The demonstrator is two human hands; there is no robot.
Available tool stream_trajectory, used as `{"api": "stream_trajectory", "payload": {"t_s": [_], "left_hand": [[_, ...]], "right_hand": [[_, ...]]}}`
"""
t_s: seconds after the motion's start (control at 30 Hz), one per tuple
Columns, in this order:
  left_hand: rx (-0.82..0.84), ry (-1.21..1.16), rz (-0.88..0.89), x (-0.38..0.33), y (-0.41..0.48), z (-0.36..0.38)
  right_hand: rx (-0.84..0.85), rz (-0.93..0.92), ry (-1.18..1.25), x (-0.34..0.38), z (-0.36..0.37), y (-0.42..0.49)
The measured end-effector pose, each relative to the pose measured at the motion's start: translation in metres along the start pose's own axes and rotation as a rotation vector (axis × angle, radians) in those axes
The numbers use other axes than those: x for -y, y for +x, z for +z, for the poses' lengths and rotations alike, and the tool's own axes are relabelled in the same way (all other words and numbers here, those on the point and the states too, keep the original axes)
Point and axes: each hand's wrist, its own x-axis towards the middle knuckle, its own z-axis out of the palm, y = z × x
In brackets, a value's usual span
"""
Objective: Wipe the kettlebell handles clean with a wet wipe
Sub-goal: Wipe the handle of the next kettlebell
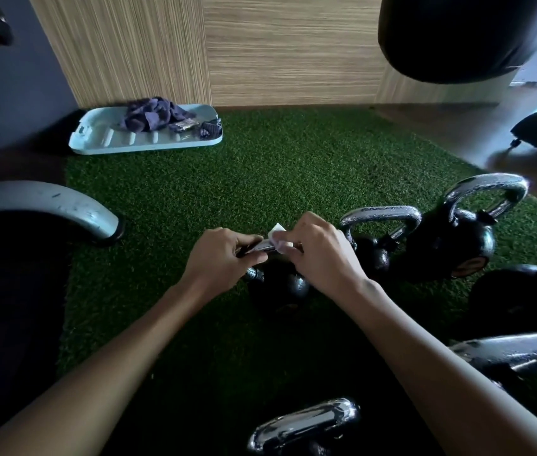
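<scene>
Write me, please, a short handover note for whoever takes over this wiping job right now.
Left hand: grips the handle of the small kettlebell, which stands on the turf.
Right hand: pinches the wet wipe against that same handle.
Other kettlebells stand to the right and nearer the camera.
Done: this handle is mid-wipe; which others are clean cannot be told.
Left: finish this handle, then the rest.
</scene>
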Motion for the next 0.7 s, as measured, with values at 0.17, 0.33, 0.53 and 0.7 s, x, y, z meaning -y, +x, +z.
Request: {"api": "stream_trajectory", "payload": {"t_s": [0.17, 0.33, 0.53, 0.7], "left_hand": [[0.000, 0.086, 0.051, 0.000, -0.012, -0.006], [0.002, 0.019, -0.015, -0.006, -0.017, -0.013], [0.034, 0.047, -0.027, -0.014, -0.013, -0.014], [0.016, 0.113, -0.013, -0.009, -0.018, -0.016]], "right_hand": [[-0.044, -0.074, -0.001, 0.019, 0.006, 0.003], [-0.099, 0.041, 0.039, 0.006, 0.000, 0.000], [-0.061, 0.008, 0.065, -0.004, 0.002, -0.002], [-0.167, 0.149, 0.156, -0.018, -0.002, -0.005]]}}
